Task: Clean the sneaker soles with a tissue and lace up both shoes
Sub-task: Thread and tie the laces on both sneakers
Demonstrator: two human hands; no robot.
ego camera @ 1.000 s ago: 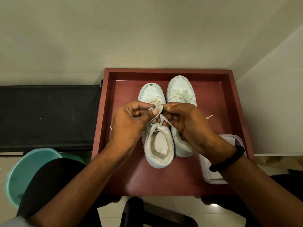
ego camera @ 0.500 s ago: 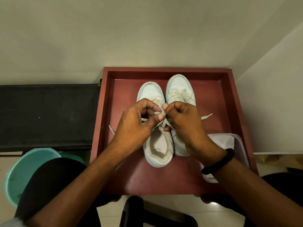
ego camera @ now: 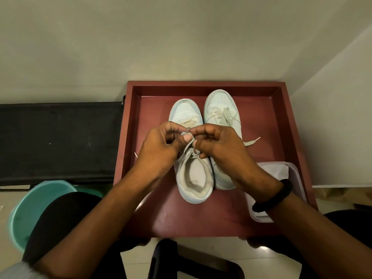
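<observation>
Two white sneakers stand side by side, toes away from me, on a dark red tray (ego camera: 269,125). Over the tongue of the left sneaker (ego camera: 194,178), my left hand (ego camera: 161,147) and my right hand (ego camera: 218,143) meet, each pinching a part of that shoe's white lace (ego camera: 189,153). The lace runs down from my fingertips to the top eyelets. The right sneaker (ego camera: 221,103) has its lace threaded, with one loose end (ego camera: 251,141) lying on the tray to the right. A clear tissue box (ego camera: 281,172) sits at the tray's near right corner, partly under my right wrist.
A teal bucket (ego camera: 34,206) stands on the floor at lower left, partly hidden by my knee. A black bench (ego camera: 60,141) lies left of the tray. Walls close in behind the tray and to the right.
Both hands have drawn closer together above the left sneaker and shifted slightly away from me, still working the lace. The sneakers have stayed in place.
</observation>
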